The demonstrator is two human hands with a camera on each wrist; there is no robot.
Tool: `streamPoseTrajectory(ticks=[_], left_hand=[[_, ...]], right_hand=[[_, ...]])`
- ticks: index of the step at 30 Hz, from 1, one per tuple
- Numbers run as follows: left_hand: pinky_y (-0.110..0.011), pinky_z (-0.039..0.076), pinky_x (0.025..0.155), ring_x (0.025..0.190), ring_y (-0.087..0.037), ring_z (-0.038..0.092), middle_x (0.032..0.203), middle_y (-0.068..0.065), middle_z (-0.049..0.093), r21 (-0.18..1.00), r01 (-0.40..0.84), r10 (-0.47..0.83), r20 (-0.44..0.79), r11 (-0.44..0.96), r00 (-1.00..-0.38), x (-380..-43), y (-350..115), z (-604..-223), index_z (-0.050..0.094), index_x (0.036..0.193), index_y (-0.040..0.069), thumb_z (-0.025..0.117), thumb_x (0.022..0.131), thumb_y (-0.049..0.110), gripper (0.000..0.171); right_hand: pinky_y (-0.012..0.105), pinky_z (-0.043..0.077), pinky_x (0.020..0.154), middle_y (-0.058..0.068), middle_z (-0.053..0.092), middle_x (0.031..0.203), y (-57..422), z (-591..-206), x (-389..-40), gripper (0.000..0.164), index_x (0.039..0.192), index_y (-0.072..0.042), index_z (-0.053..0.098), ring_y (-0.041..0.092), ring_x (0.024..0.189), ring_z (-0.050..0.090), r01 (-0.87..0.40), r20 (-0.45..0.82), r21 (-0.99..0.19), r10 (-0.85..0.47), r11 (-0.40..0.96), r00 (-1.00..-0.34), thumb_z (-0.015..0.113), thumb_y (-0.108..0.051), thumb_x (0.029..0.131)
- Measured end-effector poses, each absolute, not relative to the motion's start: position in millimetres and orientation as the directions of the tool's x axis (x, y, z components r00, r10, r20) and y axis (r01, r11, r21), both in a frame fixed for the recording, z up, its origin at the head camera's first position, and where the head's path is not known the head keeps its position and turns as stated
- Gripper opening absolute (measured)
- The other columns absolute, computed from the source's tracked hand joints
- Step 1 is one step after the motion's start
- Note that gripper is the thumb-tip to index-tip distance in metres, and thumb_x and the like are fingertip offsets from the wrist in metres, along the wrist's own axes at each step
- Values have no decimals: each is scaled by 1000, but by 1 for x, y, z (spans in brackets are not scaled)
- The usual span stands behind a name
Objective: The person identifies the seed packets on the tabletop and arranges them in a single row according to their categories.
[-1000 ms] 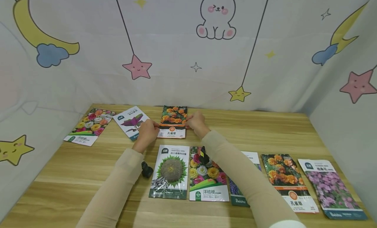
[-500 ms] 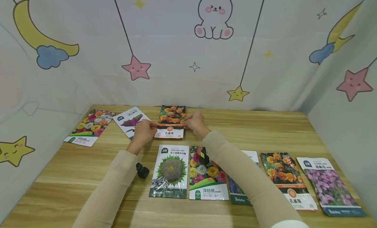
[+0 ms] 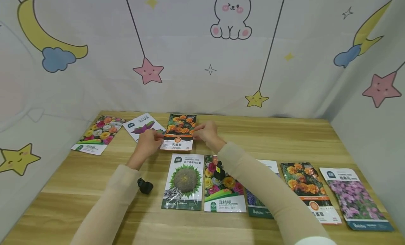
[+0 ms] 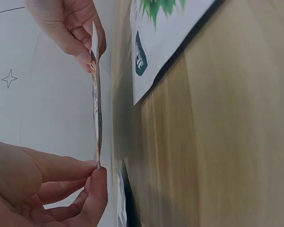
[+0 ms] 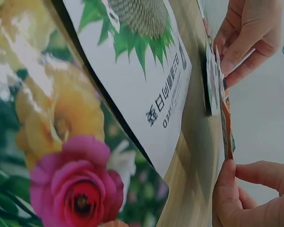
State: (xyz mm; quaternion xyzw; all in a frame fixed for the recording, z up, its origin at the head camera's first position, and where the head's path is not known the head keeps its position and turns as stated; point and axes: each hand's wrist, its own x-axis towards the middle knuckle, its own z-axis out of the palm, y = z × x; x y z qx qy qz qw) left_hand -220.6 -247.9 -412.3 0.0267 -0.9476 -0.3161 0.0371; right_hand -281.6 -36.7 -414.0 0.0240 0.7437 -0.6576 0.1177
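Both hands hold a marigold seed packet (image 3: pixel 181 127) with orange flowers and a white lower panel, at the back of the table. The left hand (image 3: pixel 147 144) pinches its left edge between thumb and fingers. On the opposite edge, the right hand (image 3: pixel 207 133) pinches it the same way. Seen edge-on in the left wrist view, the packet (image 4: pixel 97 109) is held flat, with a gap between it and the tabletop. A packet with purple leaves (image 3: pixel 139 124) lies slanted just left of it, partly hidden by the left hand.
A rose-type flower packet (image 3: pixel 100 132) lies at the back left. In the front row are a sunflower packet (image 3: pixel 185 181), another mixed-flower packet (image 3: pixel 224 199), one partly under the right sleeve, a second marigold packet (image 3: pixel 303 183) and a pink-flower packet (image 3: pixel 354 199). Printed curtains enclose the table.
Both hands have carried the marigold packet a little to the left, closer to the purple-leaf packet. The packets in the front row have stayed where they were.
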Motion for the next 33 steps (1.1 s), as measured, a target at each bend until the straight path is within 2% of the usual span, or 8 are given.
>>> streamPoseTrajectory(ticks=[4,12,17,22,25,29,33], left_hand=[[-47,53,83,95,-37,65,104,-26,69,606,-54,-86,23,794,-996,-211,-253,-408,70,110,-11,63,94,2,22],[-40,50,72,86,-31,62,101,-23,69,619,-63,-77,-4,783,-997,-190,-267,-403,70,111,-9,62,96,5,22],[-37,53,68,89,-32,64,101,-24,69,632,-68,-77,-13,772,-997,-176,-276,-402,69,112,-9,62,97,5,22],[-37,55,69,96,-38,66,106,-26,68,639,-74,-75,-25,766,-997,-157,-287,-399,68,115,-10,63,97,6,24],[-37,55,68,97,-40,65,105,-27,68,653,-69,-63,-32,755,-997,-146,-293,-396,67,115,-11,63,97,5,25],[-35,55,67,93,-37,66,105,-27,67,670,-79,-57,-55,738,-997,-133,-301,-396,65,117,-13,63,97,4,26],[-34,57,67,88,-32,66,105,-27,67,675,-83,-60,-58,733,-997,-119,-305,-397,64,118,-14,63,97,3,27]], right_hand=[[35,59,74,27,66,112,-40,-412,-274,25,108,15,66,32,77,72,184,-200,-976,-152,113,-968,68,15,83],[41,58,82,25,62,124,-46,-407,-258,24,109,12,69,29,79,73,219,-237,-970,-204,107,-950,70,12,85],[39,59,77,23,62,125,-51,-408,-249,23,105,12,70,28,74,73,211,-230,-972,-220,106,-948,71,13,83],[38,59,75,19,68,112,-59,-405,-234,23,105,8,71,23,68,72,226,-251,-966,-252,125,-935,72,11,82],[41,59,78,18,70,103,-63,-405,-225,24,106,9,70,27,70,72,213,-237,-970,-279,113,-930,72,11,82],[45,58,79,17,71,93,-68,-408,-214,25,106,10,69,33,74,72,186,-210,-977,-309,104,-928,71,12,81],[44,59,76,17,71,85,-72,-412,-204,22,104,11,69,33,72,72,179,-206,-978,-327,111,-922,71,11,82]])
